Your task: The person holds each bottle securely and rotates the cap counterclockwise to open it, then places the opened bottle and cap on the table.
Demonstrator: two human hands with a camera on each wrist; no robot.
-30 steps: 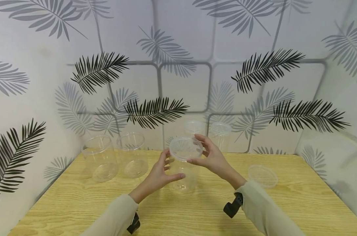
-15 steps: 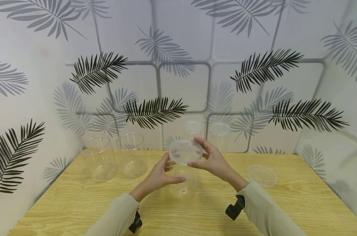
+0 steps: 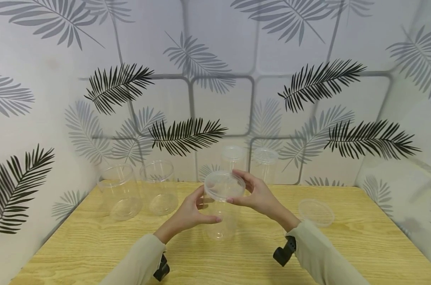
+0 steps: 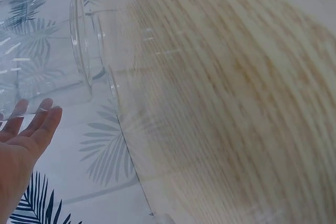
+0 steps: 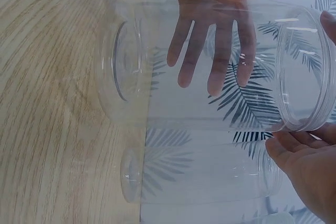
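A clear plastic jar stands upright between both hands in the head view, with a round clear lid at its top. My left hand holds the jar's side, thumb in front and fingers behind; through the clear wall in the right wrist view, those fingers look spread and nearly straight. At the top, my right hand grips the lid's rim between thumb and fingers. That hand shows at the jar's lidded end in the right wrist view.
Two lidless clear jars, one beside the other, stand at the left. Behind the hands are two lidded jars, one left of the other. A loose lid lies flat on the wooden table, right side.
The jar and its lid have come slightly lower and nearer in the head view, both hands moving along with them. The other jars and the loose lid stay put.
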